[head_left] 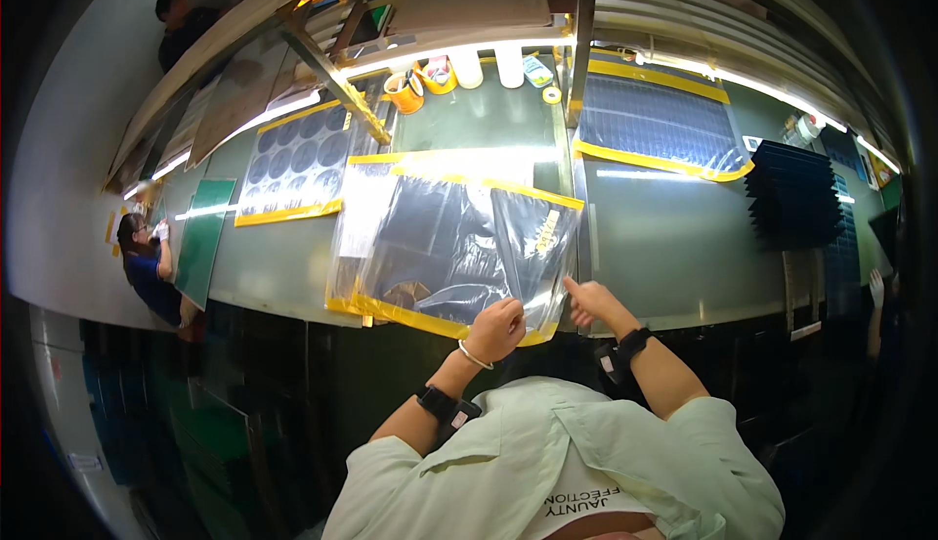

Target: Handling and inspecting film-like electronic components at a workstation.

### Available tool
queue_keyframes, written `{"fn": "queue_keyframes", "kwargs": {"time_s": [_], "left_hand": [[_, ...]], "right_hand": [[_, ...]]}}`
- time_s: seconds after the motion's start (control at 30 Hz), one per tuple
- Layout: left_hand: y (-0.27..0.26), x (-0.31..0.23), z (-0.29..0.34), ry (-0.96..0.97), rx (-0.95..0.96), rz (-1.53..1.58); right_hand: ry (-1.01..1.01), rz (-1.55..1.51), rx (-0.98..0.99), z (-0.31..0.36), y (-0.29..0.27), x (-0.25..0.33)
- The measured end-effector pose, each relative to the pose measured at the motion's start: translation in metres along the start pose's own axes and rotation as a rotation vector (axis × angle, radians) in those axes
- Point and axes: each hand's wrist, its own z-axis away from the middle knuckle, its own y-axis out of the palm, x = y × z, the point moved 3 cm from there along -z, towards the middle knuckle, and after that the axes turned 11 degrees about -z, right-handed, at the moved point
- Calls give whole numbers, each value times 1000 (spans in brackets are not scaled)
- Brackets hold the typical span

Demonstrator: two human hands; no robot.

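A dark sheet under clear, wrinkled plastic film (459, 237), edged with yellow tape, lies tilted on the worktable. Its near edge juts past the table's front. My left hand (496, 330) is closed over that near edge, fingers drawn together; what sits between them is hidden. At the sheet's right edge is my right hand (598, 303), one finger stretched toward the film, the others partly bent and set apart. Nothing shows in its grasp. Beneath the film sheet, another yellow-taped sheet (342, 271) peeks out on the left.
Left on the table lies a taped panel with dark circles (298, 154); right, a striped taped panel (664, 115). Orange tubs (404, 93), white rolls (509, 65) and a yellow tape roll (552, 95) stand behind. Metal posts (583, 32) rise there. A co-worker (151, 266) holds a green board (207, 237).
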Motion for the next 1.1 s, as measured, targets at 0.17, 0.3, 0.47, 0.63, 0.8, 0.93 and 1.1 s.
{"fn": "queue_keyframes", "kwargs": {"time_s": [0.17, 0.3, 0.47, 0.63, 0.8, 0.93, 1.1], "left_hand": [[1, 0, 7, -46, -36, 217], [12, -10, 10, 10, 72, 296], [-7, -9, 1, 12, 32, 345], [-29, 57, 8, -206, -297, 252], [-41, 90, 20, -375, -364, 276], [-32, 82, 16, -416, -328, 213], [-8, 68, -4, -452, -302, 180]], "right_hand": [[145, -784, 361, 13, 46, -32], [-125, -985, 47, -21, 81, -48], [-446, -708, -130, 15, 29, -58], [-472, -520, -469, 134, -63, -97], [-485, -866, -849, 197, -133, -117], [-504, -997, -913, 199, -190, -120], [-567, -879, -945, 159, -247, -50]]}}
